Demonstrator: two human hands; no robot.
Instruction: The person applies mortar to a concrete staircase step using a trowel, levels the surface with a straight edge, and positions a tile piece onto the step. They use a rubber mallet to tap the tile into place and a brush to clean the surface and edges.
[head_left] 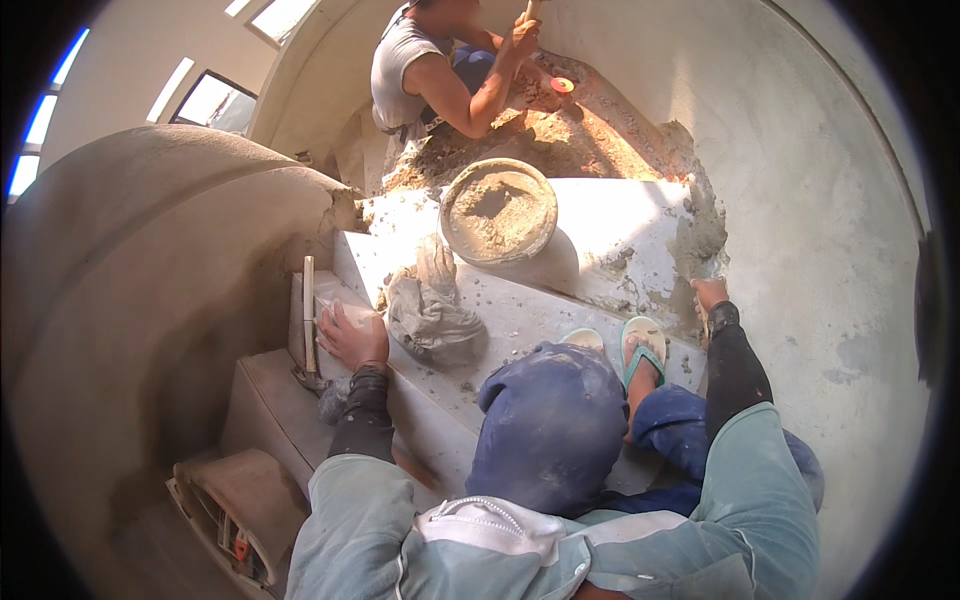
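My left hand (pixel 352 338) lies with fingers spread on the pale stone step at the left, holding nothing. Beside its fingers a hammer (pixel 309 325) with a light handle leans upright, head down. My right hand (pixel 711 294) is at the base of the right wall, by the rough mortar edge. Its fingers are curled, and what they grip, if anything, is hidden. Ahead, a round bucket (pixel 548 228) of wet mortar (pixel 492 222) stands on the white slab (pixel 625 215). A crumpled, mortar-stained grey cloth or bag (pixel 428 315) rests between my left hand and the bucket.
A co-worker (pixel 425 75) crouches beyond the bucket on broken rubble (pixel 570 140), gripping a wooden handle. Curved plastered walls (pixel 815 250) enclose both sides. At lower left sits an open container (pixel 250 500) with tools. My sandalled foot (pixel 643 355) is on the step, amid mortar crumbs.
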